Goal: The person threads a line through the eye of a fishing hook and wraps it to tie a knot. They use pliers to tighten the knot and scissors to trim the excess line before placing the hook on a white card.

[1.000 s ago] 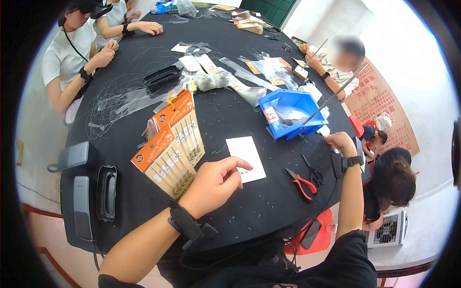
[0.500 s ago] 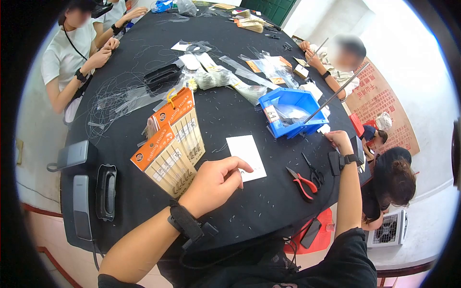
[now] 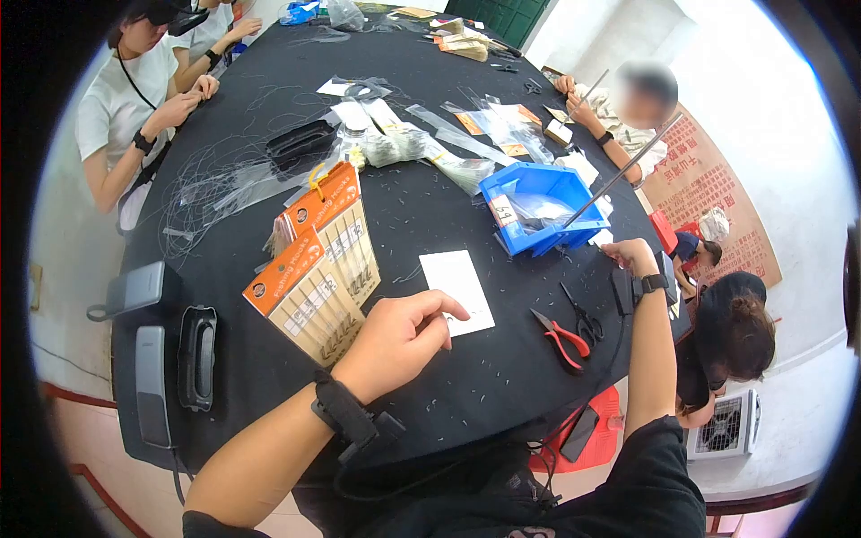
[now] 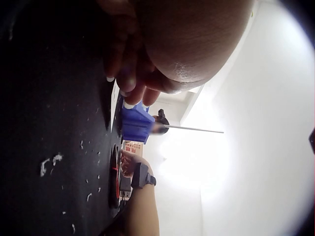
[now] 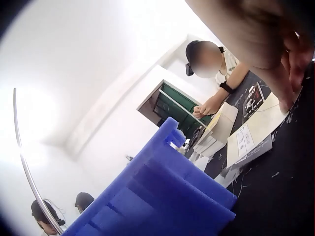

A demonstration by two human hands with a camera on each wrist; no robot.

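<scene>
Nearest the viewer, a person's left hand (image 3: 399, 341) reaches over a black-covered table (image 3: 502, 386) from its near edge, fingers loosely bent and apart from the thumb, with no grip seen. The index fingertip lies over the lower part of a white card (image 3: 456, 278), inward from the near edge, between orange-topped hook packets (image 3: 300, 300) on the left and red-handled pliers (image 3: 567, 345) on the right, with black scissors (image 3: 587, 327) just beside the pliers. Small dark marks show by the fingertip — perhaps tiny hooks, perhaps print.

Toward the right edge, the right hand (image 3: 635, 258) is beside a blue bin (image 3: 549, 242), its fingers down by a cream card (image 5: 258, 125); whether they pinch anything, I cannot tell. Farther off lie pale bundled packets (image 3: 399, 148), and people sit along both sides.

For good handling, light fingertip pressure near the white card's margin would seem best, so that it lies flat and nothing small slides — and the right fingers would do well to take one piece at a time.

The left hand covers part of the white card's lower edge. In the right wrist view, the fingertips are dark and cut off; the bin's wall hides its contents.
</scene>
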